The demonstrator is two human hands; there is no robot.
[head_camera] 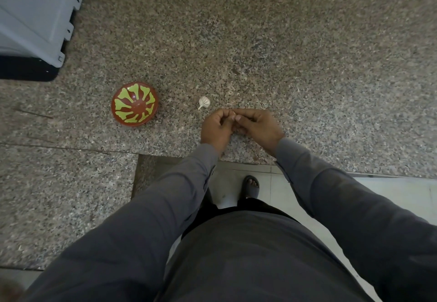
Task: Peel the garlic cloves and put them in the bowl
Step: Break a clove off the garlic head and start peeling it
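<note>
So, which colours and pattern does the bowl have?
The bowl is red-brown with yellow-green, petal-like shapes spreading from its centre, seen in the head view.

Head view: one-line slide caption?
Both hands work a small piece together above the granite counter, garlic bulb and bowl nearby.

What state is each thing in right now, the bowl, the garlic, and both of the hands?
bowl: upright on the counter, nothing visible inside.
garlic bulb: lying on the counter, unpeeled, apart from the bowl and hands.
left hand: fingers curled, pinching something small that is mostly hidden.
right hand: fingers curled, meeting the left hand on the same small thing.
</note>
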